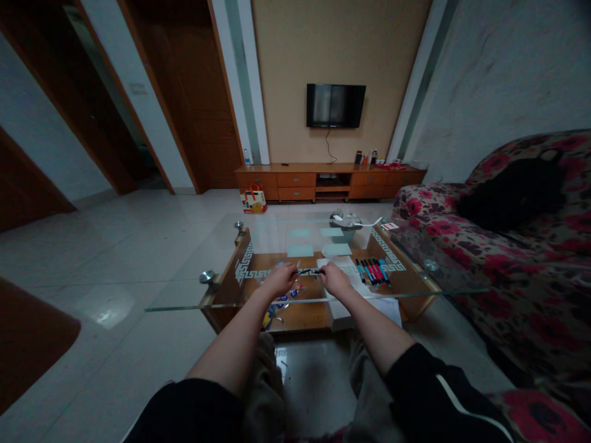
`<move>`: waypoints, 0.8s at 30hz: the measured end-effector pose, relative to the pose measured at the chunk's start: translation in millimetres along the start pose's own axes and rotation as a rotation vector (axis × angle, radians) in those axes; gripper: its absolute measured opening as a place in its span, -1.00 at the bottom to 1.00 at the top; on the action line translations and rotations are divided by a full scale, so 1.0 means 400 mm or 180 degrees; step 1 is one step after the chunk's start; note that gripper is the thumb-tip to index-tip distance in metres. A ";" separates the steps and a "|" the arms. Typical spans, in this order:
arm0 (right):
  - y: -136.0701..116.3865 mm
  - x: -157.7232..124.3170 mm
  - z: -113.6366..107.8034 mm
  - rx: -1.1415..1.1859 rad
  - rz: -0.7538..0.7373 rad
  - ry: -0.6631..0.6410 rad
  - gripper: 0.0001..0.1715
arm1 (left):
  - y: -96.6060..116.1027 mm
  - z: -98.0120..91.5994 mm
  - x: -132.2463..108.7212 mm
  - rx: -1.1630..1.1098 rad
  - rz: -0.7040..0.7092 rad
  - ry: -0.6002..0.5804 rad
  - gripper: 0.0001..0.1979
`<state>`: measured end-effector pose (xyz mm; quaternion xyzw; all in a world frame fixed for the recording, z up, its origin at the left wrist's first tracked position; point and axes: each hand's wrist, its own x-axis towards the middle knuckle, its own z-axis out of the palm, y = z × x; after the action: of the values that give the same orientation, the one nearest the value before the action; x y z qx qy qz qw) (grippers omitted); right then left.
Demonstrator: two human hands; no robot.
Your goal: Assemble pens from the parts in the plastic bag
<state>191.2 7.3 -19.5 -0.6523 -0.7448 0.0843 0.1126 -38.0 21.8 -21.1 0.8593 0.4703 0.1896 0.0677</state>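
Note:
A slim dark pen point(308, 271) is held level just above the glass top of the coffee table point(184, 292). My left hand point(282, 280) is closed around its left end, and my right hand point(333, 279) pinches the right end. Fine details of the pen are too small to make out. To the right of my right hand, several markers point(373, 271) with black, blue and red parts lie side by side in a row on the glass.
Below the glass, a wooden shelf holds colourful packets point(282, 301) and a white box point(340, 315). A basket point(345, 231) shows near the table's far edge. The floral sofa point(443, 212) stands at right; a TV cabinet point(295, 179) and a paper bag point(253, 200) are beyond.

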 end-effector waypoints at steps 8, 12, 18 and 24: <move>0.009 0.008 0.021 0.0022 0.0042 -0.0127 -0.70 | 0.000 -0.001 -0.001 -0.0031 0.0009 -0.0013 -0.84; 0.009 0.005 0.019 0.0024 0.0033 -0.0134 -0.70 | 0.003 -0.004 -0.001 -0.0045 -0.0015 -0.0033 -0.85; 0.009 0.003 0.014 0.0019 0.0033 -0.0151 -0.73 | 0.004 -0.006 -0.003 -0.0042 -0.0028 -0.0038 -0.84; 0.005 -0.003 0.008 0.0018 0.0041 -0.0170 -0.73 | 0.005 -0.008 -0.004 -0.0030 -0.0048 -0.0036 -0.84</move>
<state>192.5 6.3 -23.0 -0.6542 -0.7431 0.1046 0.0940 -38.3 19.3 -18.0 0.8564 0.4754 0.1865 0.0758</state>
